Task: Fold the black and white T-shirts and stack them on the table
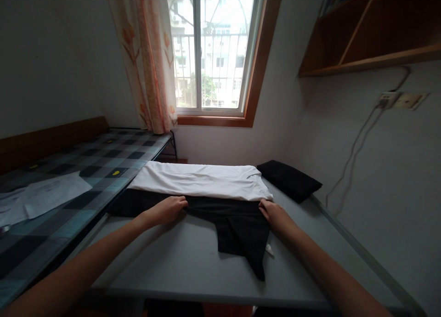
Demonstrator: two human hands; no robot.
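A black garment (237,225) lies on the pale table (165,262), its lower right part hanging toward the front edge in a point. Behind it, touching its far edge, a white cloth (203,179) is laid out lengthwise. My left hand (172,208) pinches the black garment near its middle. At the garment's right end my right hand (273,212) has its fingers closed on the black fabric, beside the white cloth's near corner. A folded black cloth (290,179) rests at the table's back right.
On the left stands a bed with a checked cover (99,158), with papers (55,193) on it. A small white item (269,250) lies by the garment. Cords hang from a wall socket (389,99) beneath a wooden shelf (372,57).
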